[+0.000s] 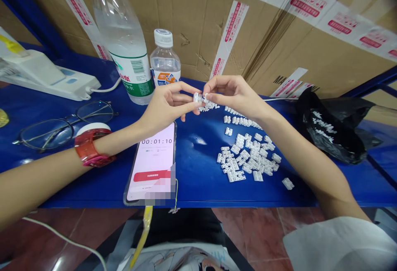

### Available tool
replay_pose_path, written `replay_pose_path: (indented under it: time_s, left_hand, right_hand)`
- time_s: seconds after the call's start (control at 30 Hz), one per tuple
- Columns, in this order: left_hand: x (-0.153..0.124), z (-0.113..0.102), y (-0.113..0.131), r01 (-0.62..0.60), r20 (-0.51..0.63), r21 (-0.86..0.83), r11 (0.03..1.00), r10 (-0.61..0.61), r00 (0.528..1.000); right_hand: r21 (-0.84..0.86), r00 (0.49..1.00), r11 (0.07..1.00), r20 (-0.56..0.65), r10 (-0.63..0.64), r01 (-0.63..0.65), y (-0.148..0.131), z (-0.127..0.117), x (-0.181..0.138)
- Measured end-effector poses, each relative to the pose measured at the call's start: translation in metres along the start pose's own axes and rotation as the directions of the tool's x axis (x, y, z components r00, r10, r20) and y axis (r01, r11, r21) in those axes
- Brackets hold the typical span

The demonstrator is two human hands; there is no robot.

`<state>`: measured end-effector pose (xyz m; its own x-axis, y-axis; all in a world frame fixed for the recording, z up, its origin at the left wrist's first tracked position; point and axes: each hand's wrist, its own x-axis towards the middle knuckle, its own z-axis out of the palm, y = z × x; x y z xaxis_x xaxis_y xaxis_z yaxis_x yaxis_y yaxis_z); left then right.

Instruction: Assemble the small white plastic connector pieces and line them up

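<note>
Between the thumb and fingertips of my left hand (173, 103) is a small white slotted plastic block (197, 97). My right hand (231, 93) pinches a tiny white plastic piece (205, 96) right beside it; whether the two parts touch is too small to tell. Under the fingertips lies a pile of tiny white pieces (209, 106), partly hidden by the hands. Rows of white blocks (243, 121) run below my right wrist, partly covered by it. Nearer the front edge spreads a loose heap of similar white blocks (252, 155).
A phone (151, 163) showing a timer lies on the blue table (198, 180). At left are glasses (65, 128), a power strip (49, 77), a large water bottle (124, 39) and a smaller bottle (166, 60). A black plastic bag (338, 139) with white pieces sits right; cardboard boxes (192, 19) stand behind.
</note>
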<state>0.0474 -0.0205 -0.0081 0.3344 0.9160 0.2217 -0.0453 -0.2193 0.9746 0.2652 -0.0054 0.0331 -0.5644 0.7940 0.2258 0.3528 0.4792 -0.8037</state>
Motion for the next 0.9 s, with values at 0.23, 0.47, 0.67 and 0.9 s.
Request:
replay_pose_path:
  time_s: [0.23, 0.47, 0.67, 0.9]
  left_hand:
    - [-0.0031, 0.0024, 0.0012, -0.051, 0.006, 0.025, 0.998, 0.051, 0.999]
    - [-0.0038, 0.0029, 0.0021, -0.037, -0.023, 0.042, 0.998, 0.038, 0.999]
    - [-0.0047, 0.0035, 0.0046, -0.027, -0.029, 0.036, 0.999, 0.028, 0.999]
    - [-0.0023, 0.0035, 0.0004, -0.108, -0.029, 0.042, 0.993, 0.109, 0.994]
  right_hand:
    - [0.063, 1.000, 0.998, 0.004, -0.008, 0.007, 0.0025, 0.0029, 0.0005]
    - [0.094, 1.000, 0.995, 0.001, 0.023, -0.023, 0.0021, 0.0028, -0.0003]
    - [0.145, 1.000, 0.989, 0.031, -0.005, 0.001, 0.0030, 0.0054, 0.0002]
    - [0.212, 1.000, 0.977, -0.003, 0.016, -0.015, 0.0044, 0.0087, 0.0004]
